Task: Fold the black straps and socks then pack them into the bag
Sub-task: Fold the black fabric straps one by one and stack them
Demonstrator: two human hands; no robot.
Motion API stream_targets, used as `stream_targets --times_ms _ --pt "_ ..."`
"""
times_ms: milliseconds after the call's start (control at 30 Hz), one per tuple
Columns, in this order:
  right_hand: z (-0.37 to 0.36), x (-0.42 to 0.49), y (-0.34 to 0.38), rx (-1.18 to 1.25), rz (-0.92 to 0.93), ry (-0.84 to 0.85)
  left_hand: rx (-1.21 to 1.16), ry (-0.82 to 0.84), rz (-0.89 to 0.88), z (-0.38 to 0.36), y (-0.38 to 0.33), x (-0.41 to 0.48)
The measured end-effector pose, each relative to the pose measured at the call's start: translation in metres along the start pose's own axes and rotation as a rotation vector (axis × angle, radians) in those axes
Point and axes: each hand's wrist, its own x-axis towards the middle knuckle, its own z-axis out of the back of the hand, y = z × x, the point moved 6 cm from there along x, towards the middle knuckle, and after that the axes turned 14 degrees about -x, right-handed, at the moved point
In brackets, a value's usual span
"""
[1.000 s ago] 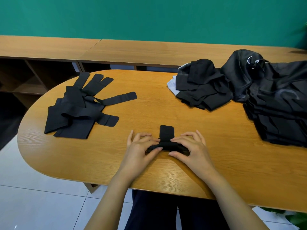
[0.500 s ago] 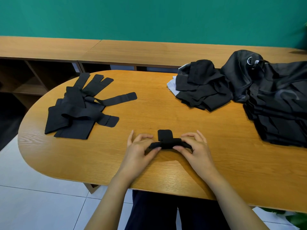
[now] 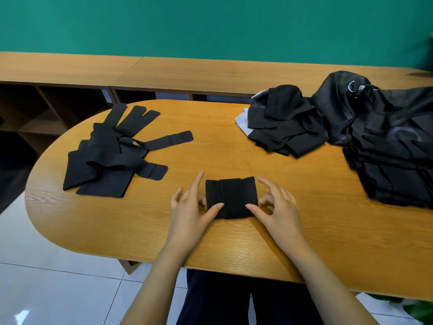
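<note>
A folded rectangular black fabric strap (image 3: 230,198) lies flat at 6 o'clock on the oval wooden table (image 3: 234,242) — left hand (image 3: 189,207) pinching its 7 o'clock corner, right hand (image 3: 278,207) its 5 o'clock corner.

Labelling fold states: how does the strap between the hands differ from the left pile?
The folded strap is one compact rectangle; the strap pile is several long overlapping pieces. The left hand and right hand hold the folded strap, not the strap pile. Both black, on the table.
</note>
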Motion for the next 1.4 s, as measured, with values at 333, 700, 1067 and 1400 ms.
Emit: stream_targets --times_ms 333,700,1067,1400 --pt "-0.003 0.003 -0.006 -0.100 -0.086 0.060 0.124 0.095 -0.110 -0.006 -0.006 0.000" --pt "0.000 -0.001 -0.005 0.044 -0.092 0.023 0.243 0.227 -0.033 -0.014 -0.002 0.000" --pt "-0.006 -0.012 0.030 -0.296 0.417 0.115 0.212 0.154 0.017 -0.011 0.002 0.000" --pt "0.017 -0.011 0.020 -0.607 0.367 0.088 0.301 0.132 0.026 -0.025 -0.018 0.001"
